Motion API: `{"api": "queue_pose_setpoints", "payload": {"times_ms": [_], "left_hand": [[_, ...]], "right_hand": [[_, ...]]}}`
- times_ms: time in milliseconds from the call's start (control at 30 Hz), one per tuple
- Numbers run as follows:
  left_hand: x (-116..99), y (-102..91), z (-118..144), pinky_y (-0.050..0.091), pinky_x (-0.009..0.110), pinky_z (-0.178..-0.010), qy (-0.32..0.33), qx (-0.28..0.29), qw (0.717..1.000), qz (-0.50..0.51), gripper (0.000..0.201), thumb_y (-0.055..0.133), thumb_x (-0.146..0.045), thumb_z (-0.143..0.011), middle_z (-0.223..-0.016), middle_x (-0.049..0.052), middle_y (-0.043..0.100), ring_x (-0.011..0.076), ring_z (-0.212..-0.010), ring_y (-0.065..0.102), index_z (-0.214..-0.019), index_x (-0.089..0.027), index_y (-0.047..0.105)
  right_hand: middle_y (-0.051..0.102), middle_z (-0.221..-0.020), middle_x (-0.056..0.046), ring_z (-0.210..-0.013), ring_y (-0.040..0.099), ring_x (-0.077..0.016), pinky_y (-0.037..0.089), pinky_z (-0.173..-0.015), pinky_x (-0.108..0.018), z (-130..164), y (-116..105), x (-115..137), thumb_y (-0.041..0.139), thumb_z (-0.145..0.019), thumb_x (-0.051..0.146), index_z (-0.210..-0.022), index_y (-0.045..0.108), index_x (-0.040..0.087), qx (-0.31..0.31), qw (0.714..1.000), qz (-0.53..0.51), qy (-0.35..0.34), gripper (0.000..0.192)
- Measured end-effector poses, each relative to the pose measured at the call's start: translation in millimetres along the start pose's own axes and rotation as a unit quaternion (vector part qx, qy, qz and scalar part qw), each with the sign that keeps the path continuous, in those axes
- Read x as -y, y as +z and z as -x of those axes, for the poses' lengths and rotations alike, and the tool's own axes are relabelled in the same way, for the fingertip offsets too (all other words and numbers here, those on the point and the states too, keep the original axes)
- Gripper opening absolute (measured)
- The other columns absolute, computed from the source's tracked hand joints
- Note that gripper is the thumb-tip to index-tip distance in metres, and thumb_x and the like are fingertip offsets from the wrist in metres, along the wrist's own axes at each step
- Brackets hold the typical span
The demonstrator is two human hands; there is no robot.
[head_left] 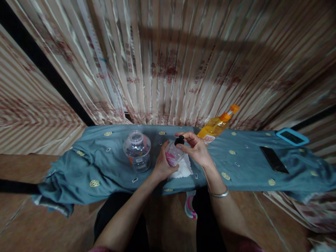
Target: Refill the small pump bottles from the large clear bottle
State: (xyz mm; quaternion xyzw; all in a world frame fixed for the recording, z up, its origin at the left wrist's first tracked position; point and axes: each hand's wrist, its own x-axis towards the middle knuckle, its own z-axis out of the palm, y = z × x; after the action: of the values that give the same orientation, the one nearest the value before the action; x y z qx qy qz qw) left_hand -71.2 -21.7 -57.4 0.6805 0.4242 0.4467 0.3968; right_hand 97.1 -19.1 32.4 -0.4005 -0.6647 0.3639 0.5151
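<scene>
Above the surface [249, 171], toward its near edge, the left hand [164, 165] holds a clear bottle [172, 155] — the right hand [198, 148], grip narrowed on its black cap [180, 140], apparently works it; the next move calls for steady bracing.

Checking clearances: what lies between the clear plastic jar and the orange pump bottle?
The head view shows the left hand holding a clear bottle, the right hand at its black cap, and a white cloth.

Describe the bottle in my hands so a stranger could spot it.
Find the blue-green cloth. Near its middle, the left hand holds the bottle, the right hand at its black cap. It's clear with pink print, unlike the yellow pump bottle and the wide clear jar.
</scene>
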Motion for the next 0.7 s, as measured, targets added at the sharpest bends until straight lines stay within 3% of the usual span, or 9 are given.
{"api": "queue_pose_setpoints", "payload": {"times_ms": [267, 367, 500, 700], "left_hand": [[-2, -0.3, 0, 0.047, 0.051, -0.116, -0.002, 0.002, 1.000, 0.001, 0.105, 0.081, -0.019, -0.059, -0.150, 0.016, 0.052, 0.0325, -0.135, 0.058, -0.150, -0.020, 0.029], [-2, 0.4, 0, 0.047, 0.051, -0.116, -0.003, 0.000, 1.000, 0.003, 0.104, 0.081, -0.019, -0.060, -0.150, 0.016, 0.052, 0.0325, -0.135, 0.057, -0.150, -0.021, 0.029], [-1, 1.1, 0, 0.048, 0.050, -0.115, -0.003, 0.000, 1.000, 0.006, 0.104, 0.081, -0.018, -0.060, -0.149, 0.015, 0.052, 0.0319, -0.135, 0.058, -0.150, -0.022, 0.029], [-1, 1.1, 0, 0.046, 0.051, -0.116, 0.003, -0.002, 1.000, 0.001, 0.104, 0.082, -0.018, -0.059, -0.149, 0.015, 0.053, 0.0326, -0.136, 0.057, -0.150, -0.022, 0.029]], "right_hand": [[0.069, -0.126, -0.008, -0.118, 0.065, -0.0241, 0.049, -0.105, -0.052, 4, -5, 13, 0.069, -0.094, 0.044, -0.119, 0.067, 0.020, 0.040, 0.999, 0.032, -0.001, 0.035], [0.067, -0.130, -0.008, -0.121, 0.063, -0.0250, 0.046, -0.108, -0.053, 5, -2, 14, 0.071, -0.092, 0.042, -0.121, 0.066, 0.020, 0.011, 0.998, 0.061, -0.005, 0.037], [0.067, -0.127, -0.008, -0.118, 0.063, -0.0244, 0.046, -0.106, -0.053, 6, 1, 11, 0.072, -0.091, 0.041, -0.108, 0.068, 0.018, -0.042, 0.995, 0.095, 0.001, 0.029], [0.067, -0.130, -0.008, -0.121, 0.063, -0.0246, 0.047, -0.107, -0.052, 6, -5, 15, 0.072, -0.091, 0.042, -0.114, 0.069, 0.020, 0.021, 0.997, 0.080, -0.004, 0.032]]}}
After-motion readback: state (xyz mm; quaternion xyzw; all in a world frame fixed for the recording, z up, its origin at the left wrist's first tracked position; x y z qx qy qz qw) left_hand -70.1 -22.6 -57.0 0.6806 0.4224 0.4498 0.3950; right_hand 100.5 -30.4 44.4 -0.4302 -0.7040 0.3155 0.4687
